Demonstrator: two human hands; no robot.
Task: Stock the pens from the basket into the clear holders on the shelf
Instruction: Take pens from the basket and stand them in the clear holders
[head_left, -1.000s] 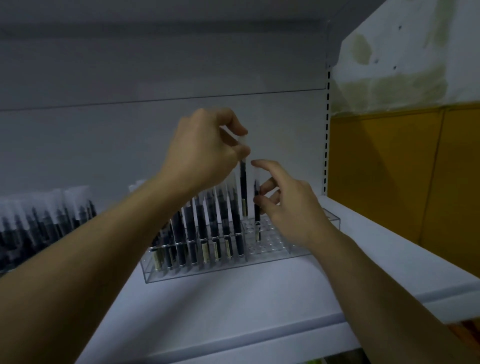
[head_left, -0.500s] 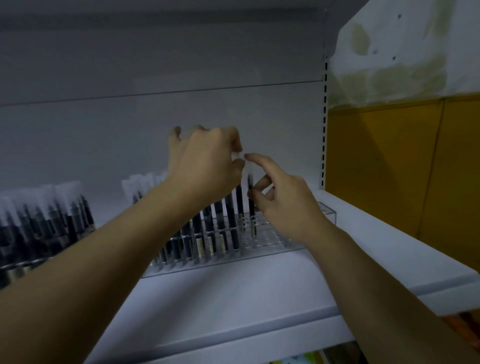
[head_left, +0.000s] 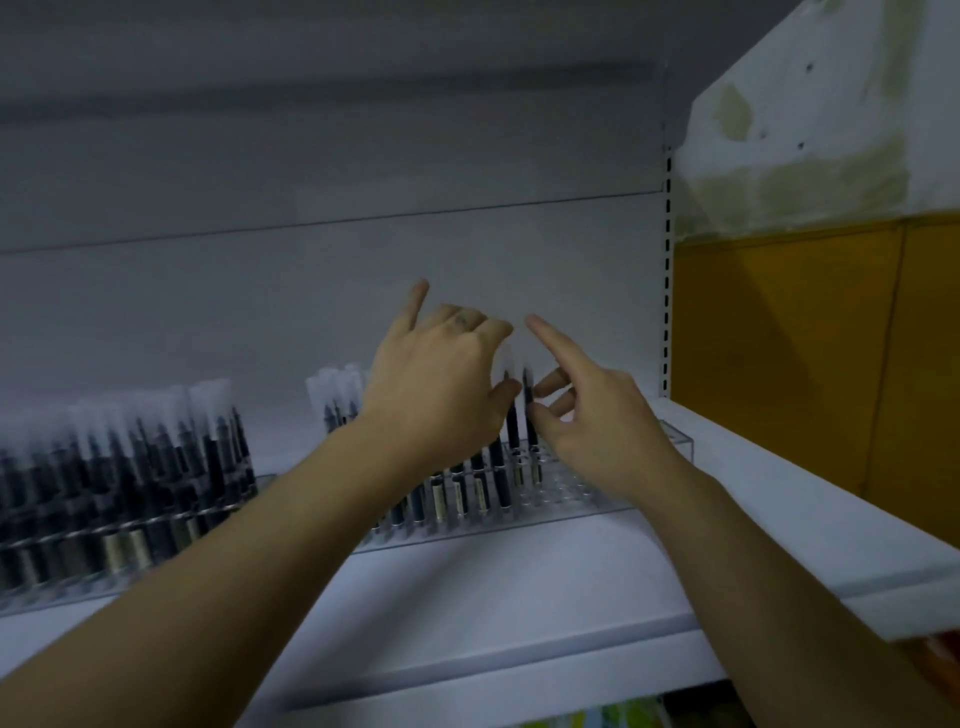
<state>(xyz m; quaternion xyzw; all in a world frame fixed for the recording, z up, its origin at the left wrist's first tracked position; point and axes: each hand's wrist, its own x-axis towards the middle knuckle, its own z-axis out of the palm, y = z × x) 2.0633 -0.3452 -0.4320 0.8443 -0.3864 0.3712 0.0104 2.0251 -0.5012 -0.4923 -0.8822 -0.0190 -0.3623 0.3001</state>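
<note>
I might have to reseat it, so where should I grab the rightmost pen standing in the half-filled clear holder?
Pinch the rightmost pen on its upper barrel, coming from above and the right. It stands upright with its lower end sunk in the clear holder, other pens crowd its left, and the slots to its right are empty.

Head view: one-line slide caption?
Left hand and right hand reach upright pens in the clear holder on a white shelf.

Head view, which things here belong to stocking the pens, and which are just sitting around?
In the job: the pen pinched by the right hand, the left hand beside it, the half-filled clear holder, the shelf.
Just there: the full holder at left, the yellow wall.
</note>
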